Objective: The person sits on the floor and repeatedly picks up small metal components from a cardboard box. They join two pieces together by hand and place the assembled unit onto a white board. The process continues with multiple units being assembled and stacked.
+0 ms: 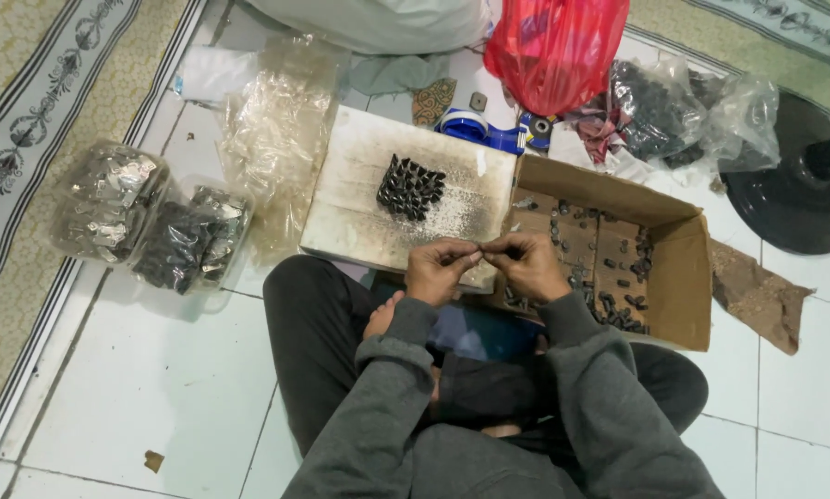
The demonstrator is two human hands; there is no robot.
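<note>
White tiled floor, patterned rug at left edge. Cardboard box of small dark pieces right of the knees; pale board ahead carries a dark cluster (upright, packed tight). Left hand and right hand meet fingertip to fingertip, pinching a tiny dark piece above the board's near edge.

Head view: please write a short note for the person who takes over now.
Left hand and right hand meet at the fingertips, pinching one small piece too tiny to identify.
A cluster of small dark pieces stands on the white board.
Loose dark pieces lie in the cardboard box at right.
Done: that cluster. Left: the loose pieces in the box.
</note>
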